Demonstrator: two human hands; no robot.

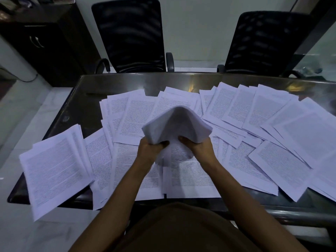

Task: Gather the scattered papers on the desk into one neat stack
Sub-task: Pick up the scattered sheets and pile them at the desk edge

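Several printed white papers (236, 113) lie scattered and overlapping across the dark glossy desk (116, 82). Above the middle of the desk I hold a bundle of papers (176, 124) that bows upward like a tent. My left hand (151, 148) grips its near left edge and my right hand (198, 146) grips its near right edge, fingers curled under the sheets. A small pile of sheets (54, 170) hangs over the desk's front left corner.
Two black mesh office chairs (131, 35) (263, 42) stand behind the desk's far edge. A dark cabinet (45, 42) stands at the back left. A glass partition (316, 59) stands at the right. Pale floor shows to the left of the desk.
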